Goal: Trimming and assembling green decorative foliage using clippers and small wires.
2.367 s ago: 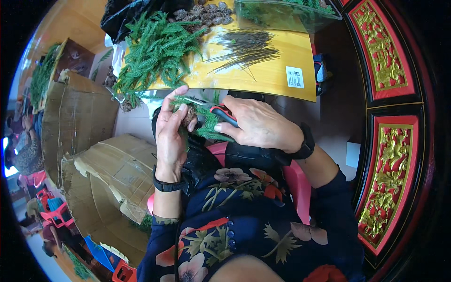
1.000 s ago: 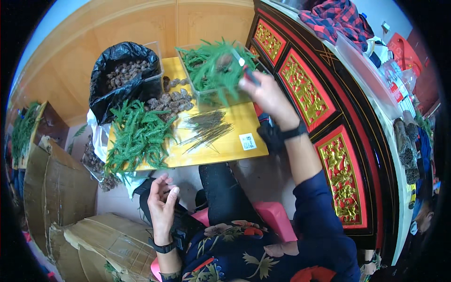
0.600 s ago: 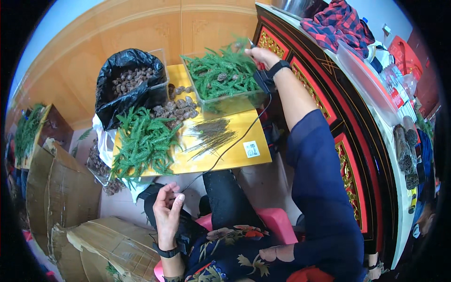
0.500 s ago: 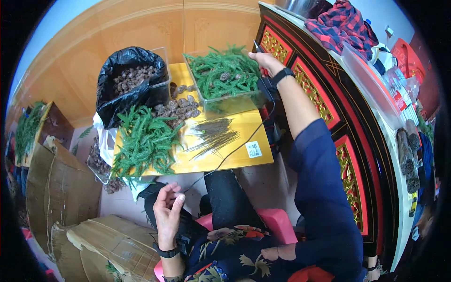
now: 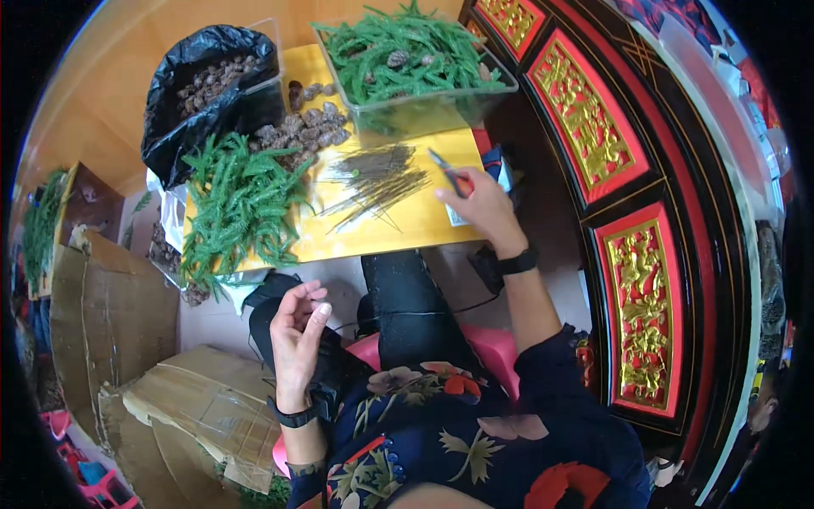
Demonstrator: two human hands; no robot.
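Right hand [image 5: 475, 204] clamped on red-handled pliers [image 5: 448, 172] over yellow table [image 5: 407, 229], beside wire bundle [image 5: 373, 178]. Left hand [image 5: 298, 331] empty, fingers loosely curled, near lap.

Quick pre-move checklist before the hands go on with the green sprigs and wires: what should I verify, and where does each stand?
1. Right hand has a grip on the red-handled pliers: ok.
2. Left hand holds a piece: cannot tell, fingers curled, raised over the lap.
3. Wire bundle lies free on the yellow table: ok.
4. Loose green sprigs on the table: ok.
5. Pine cones beside the sprigs: ok.
6. Clear tub stands fully on the table: cannot tell.
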